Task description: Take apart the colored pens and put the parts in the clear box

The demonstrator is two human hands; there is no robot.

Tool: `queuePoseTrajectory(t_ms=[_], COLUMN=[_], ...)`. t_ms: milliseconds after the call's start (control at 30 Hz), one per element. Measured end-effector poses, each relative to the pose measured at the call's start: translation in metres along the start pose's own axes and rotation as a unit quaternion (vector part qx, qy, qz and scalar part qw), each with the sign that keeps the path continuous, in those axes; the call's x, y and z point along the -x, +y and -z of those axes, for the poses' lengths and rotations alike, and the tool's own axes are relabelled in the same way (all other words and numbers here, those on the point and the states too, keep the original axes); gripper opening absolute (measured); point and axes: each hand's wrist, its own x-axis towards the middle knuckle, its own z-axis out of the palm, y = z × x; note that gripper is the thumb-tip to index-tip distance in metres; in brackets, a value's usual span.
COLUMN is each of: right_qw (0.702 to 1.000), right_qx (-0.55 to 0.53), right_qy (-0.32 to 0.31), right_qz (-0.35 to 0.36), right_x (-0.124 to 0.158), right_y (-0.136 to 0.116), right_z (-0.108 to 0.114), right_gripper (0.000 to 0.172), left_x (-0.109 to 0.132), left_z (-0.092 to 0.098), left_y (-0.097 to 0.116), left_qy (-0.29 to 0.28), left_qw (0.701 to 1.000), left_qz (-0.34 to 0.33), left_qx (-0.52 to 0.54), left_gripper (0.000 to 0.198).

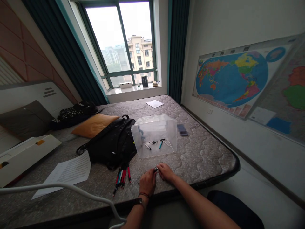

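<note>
At the far left, a white flat box [26,159] sits on the edge of a quilted grey mattress [202,152], with a printed sheet of paper [69,173] beside it. A white cable [71,187] crosses in front of that sheet. Further along, an orange cushion [94,125] lies against a black backpack [111,143], and a bundle of felt pens [122,178] lies just below the backpack.

Right of the pens, the person's left hand [147,182], with a dark band and a red cord at the wrist, meets the right hand [166,172] near the mattress edge. The fingers [159,168] of both hands are curled closed around a small dark object [155,169], pinched between them and too small to identify. It sits just in front of a clear plastic tub [154,128], which has several pens [160,144] at its base. Beyond the tub, to the right, is a blurred item [182,130], and a world map [232,78] hangs on the wall.
</note>
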Motion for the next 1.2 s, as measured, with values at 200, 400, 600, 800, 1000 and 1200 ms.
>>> queuePoseTrajectory(t_ms=[200,400,600,800,1000,1200], right_qw=[1.000,0.999,1.000,0.998,0.998,0.999], right_qx=[0.017,0.025,0.023,0.059,0.067,0.052], right_qy=[0.003,0.021,-0.002,-0.034,-0.020,-0.014], right_qz=[0.013,0.007,-0.006,-0.007,0.009,0.010], right_x=[-0.003,-0.004,-0.002,-0.009,-0.012,-0.011], right_y=[0.005,0.008,0.002,0.010,0.020,0.019], right_z=[-0.001,-0.002,0.000,0.002,0.000,0.001], right_gripper=[0.048,0.039,0.048,0.057,0.058,0.059], left_x=[0.000,-0.002,0.000,0.000,0.000,0.001], left_z=[0.002,0.001,0.001,0.003,0.001,-0.001], left_y=[0.001,0.001,-0.001,0.001,0.002,0.002], left_qy=[0.012,0.004,-0.004,0.004,0.016,-0.008], left_qw=[1.000,1.000,1.000,1.000,1.000,0.999], left_qz=[-0.017,-0.006,0.020,-0.012,0.003,0.025], left_qx=[-0.014,-0.023,0.020,0.009,-0.008,0.032], left_gripper=[0.028,0.034,0.028,0.025,0.025,0.021])
